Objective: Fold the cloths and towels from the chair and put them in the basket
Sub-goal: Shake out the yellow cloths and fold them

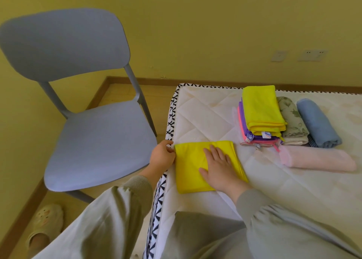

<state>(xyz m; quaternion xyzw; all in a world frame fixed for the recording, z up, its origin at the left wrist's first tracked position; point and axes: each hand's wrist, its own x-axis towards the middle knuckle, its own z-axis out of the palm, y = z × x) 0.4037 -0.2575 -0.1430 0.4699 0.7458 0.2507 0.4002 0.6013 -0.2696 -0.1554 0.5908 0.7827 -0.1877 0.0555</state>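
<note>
1. A person at the near edge of a quilted mattress [205,117] works on a yellow cloth [188,172]. The cloth lies flat at the mattress's left edge, just right of a grey chair [101,147].
2. The right hand [219,168] rests palm-down on the right half of the yellow cloth, fingers straight and slightly spread, pressing it to the mattress.
3. The left hand [162,155] is at the cloth's far left corner beside the mattress's patterned border, fingers curled and pinching the fabric there.
4. The grey chair stands on the floor left of the mattress, its backrest on the far side.
5. Farther right on the mattress sits a folded stack [262,110], yellow on top with purple and pink layers beneath.
6. A floral towel [291,119] lies against the stack's right side, and a rolled blue towel [317,121] lies just right of that.
7. A pink towel [317,160] lies crosswise on the near side of these three.
8. A slipper [47,223] sits on the floor at near left, and wall sockets [313,55] show at far right.
</note>
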